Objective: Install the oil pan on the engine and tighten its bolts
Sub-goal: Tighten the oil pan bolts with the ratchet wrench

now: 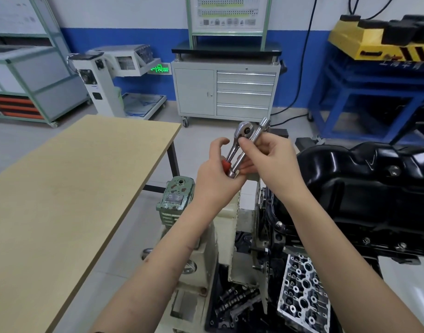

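Note:
A black oil pan (pixel 364 179) lies on top of the engine (pixel 275 227), which is mounted on a cream stand at the right. Several bolts show along the pan's near flange. My left hand (pixel 215 174) grips a chrome ratchet wrench (pixel 237 143) by its red handle, head pointing up. My right hand (pixel 271 157) pinches a chrome extension bar (pixel 259 133) right beside the ratchet, its lower end near the left palm. Both hands are in the air to the left of the pan.
A light wooden table (pixel 69 188) fills the left. A green gearbox (pixel 177 198) sits on the engine stand (pixel 206 255). A cylinder head (pixel 304 292) and camshaft parts lie low at the right. A grey tool cabinet (pixel 225 92) and blue frame (pixel 364 99) stand behind.

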Available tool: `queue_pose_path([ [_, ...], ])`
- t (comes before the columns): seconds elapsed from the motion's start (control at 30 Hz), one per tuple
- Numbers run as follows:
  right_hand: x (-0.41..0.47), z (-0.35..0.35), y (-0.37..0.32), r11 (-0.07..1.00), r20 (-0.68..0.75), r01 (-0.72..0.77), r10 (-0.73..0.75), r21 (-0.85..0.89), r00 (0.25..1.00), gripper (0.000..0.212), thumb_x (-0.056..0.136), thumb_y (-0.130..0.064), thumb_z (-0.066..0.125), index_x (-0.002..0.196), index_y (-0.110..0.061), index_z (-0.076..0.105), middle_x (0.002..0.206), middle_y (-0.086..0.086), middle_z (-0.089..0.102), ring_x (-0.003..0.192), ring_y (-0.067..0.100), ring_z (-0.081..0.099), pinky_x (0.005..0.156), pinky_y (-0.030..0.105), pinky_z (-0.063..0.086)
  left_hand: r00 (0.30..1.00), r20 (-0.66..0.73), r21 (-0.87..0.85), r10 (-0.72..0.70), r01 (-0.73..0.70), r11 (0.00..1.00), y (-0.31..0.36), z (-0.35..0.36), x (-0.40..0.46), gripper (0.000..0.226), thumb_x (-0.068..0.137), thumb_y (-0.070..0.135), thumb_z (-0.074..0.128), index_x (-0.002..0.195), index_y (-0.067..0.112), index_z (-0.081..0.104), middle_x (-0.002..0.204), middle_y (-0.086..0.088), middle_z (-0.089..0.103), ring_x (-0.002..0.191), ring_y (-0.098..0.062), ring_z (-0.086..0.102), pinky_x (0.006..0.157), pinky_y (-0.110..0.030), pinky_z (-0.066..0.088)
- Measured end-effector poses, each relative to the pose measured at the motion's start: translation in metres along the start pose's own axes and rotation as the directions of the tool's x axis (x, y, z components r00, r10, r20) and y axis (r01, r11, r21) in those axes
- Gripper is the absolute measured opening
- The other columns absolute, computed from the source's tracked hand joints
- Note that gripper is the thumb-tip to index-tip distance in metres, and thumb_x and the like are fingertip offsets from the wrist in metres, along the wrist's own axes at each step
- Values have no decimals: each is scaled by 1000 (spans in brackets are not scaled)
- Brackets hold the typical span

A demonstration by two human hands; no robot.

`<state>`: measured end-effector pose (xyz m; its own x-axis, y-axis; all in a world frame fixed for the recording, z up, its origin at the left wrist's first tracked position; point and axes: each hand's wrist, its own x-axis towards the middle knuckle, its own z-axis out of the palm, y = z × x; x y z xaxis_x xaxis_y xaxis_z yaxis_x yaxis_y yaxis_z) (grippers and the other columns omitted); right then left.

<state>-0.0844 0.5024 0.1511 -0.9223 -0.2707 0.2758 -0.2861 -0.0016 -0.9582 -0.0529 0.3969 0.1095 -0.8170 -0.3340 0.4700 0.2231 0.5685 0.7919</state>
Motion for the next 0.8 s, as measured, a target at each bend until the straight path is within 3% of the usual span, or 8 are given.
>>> queue_pose_path([
  [0.1,-2,-1,8,997,4,-47,47,-64,999,21,86,-18,63,66,-15,58,60,9,65,51,15,64,55,27,55,997,48,9,-66,66,998,0,3,-6,50,74,13,66,117,20,40,52,8,39,46,-6,39,49,-20,32],
  [0.2,1,-8,15,991,41,-115,118,-63,992,26,84,-26,65,63,-11,59,58,4,65,54,16,64,62,33,54,968,181,-140,-173,199,970,2,6,-10,38,78,11,65,107,23,43,59,4,48,45,-5,40,47,-17,34],
  [0.33,4,-12,28,933,-18,-301,311,196,950,45,91,-47,46,84,-7,65,69,6,66,67,20,63,61,30,51,874,451,-370,-181,367,854,11,2,-5,15,91,14,54,101,23,46,63,3,45,38,-4,43,38,-18,36],
  [0.47,4,-9,33,892,48,-321,323,317,945,33,93,-41,48,89,-13,65,81,5,70,65,13,64,49,19,47,796,582,-438,-166,479,761,18,1,-4,4,98,14,38,98,12,41,66,-3,40,39,-7,40,39,-17,36],
  [0.57,5,-7,31,899,-22,-274,299,341,954,27,93,-36,49,85,-13,62,80,4,67,52,5,60,41,15,42,805,576,-483,-144,477,734,21,7,-4,12,99,12,33,96,8,44,71,-6,51,48,-11,52,47,-23,49],
  [0.67,13,-15,23,834,-123,-164,266,526,956,31,97,-35,40,84,-12,55,56,-6,58,52,8,57,48,21,46,832,502,-485,-237,498,719,14,4,3,17,99,17,34,104,16,51,76,-5,59,64,-14,61,61,-31,55],
  [0.73,20,-29,16,734,-69,-158,269,661,961,37,99,-38,31,82,-11,49,45,-8,44,42,8,46,46,20,44,865,441,-355,-237,411,839,2,-2,7,18,99,20,35,100,24,52,62,0,47,50,-11,49,46,-27,43],
  [0.8,23,-42,9,679,110,-284,287,677,952,43,99,-43,27,79,-11,47,43,-9,33,35,6,32,36,15,31,891,407,-245,-203,320,915,-8,-6,10,19,98,24,38,92,25,56,53,3,34,38,-5,32,38,-17,28],
])
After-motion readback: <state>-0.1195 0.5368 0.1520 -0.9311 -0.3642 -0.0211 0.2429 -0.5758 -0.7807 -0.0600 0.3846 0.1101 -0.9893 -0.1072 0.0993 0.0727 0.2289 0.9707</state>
